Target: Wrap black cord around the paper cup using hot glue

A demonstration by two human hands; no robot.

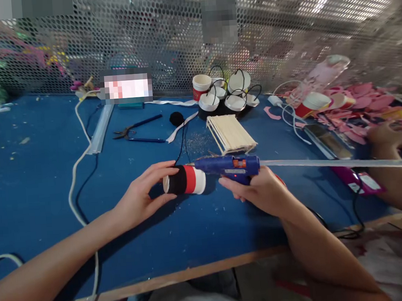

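Note:
My left hand grips a paper cup banded black, red and white, held on its side above the blue table. A blue hot glue gun is gripped in my right hand, its nozzle pointing left and touching the cup's upper side. A long clear glue stick sticks out of the gun's back to the right. A thin black string runs up from the cup toward a black pompom.
Behind lie a stack of wooden sticks, pliers, several finished cups with black handles, white cables and pink foam cutouts. Another person's hand works at the right. A perforated metal screen closes the back.

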